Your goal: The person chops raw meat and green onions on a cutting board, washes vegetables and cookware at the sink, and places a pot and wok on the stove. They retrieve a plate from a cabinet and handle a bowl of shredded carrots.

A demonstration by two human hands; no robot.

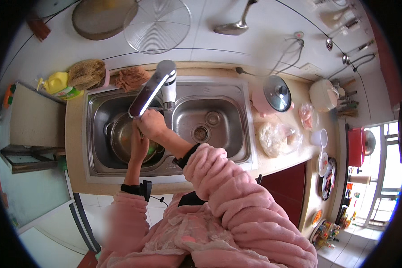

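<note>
Both my hands are close together over the left basin of a steel double sink [169, 174], just below the spout end of the chrome faucet [150, 93]. My left hand [140, 142] reaches up from below, fingers near my right hand [150, 124], which is bent over it. Something small and dark shows between them, but I cannot tell what it is. Under my hands a round metal pot [120, 142] stands in the basin, with something green in it at the right side, partly hidden by my left hand.
A pink electric pot [263, 97] with a glass lid, a plastic bag of pale food [276, 139] and a white ladle-like cup [319, 138] stand right of the sink. A yellow detergent bottle [57, 83] and a brown cloth [131, 77] lie behind it. The right basin [184, 117] has a drain strainer.
</note>
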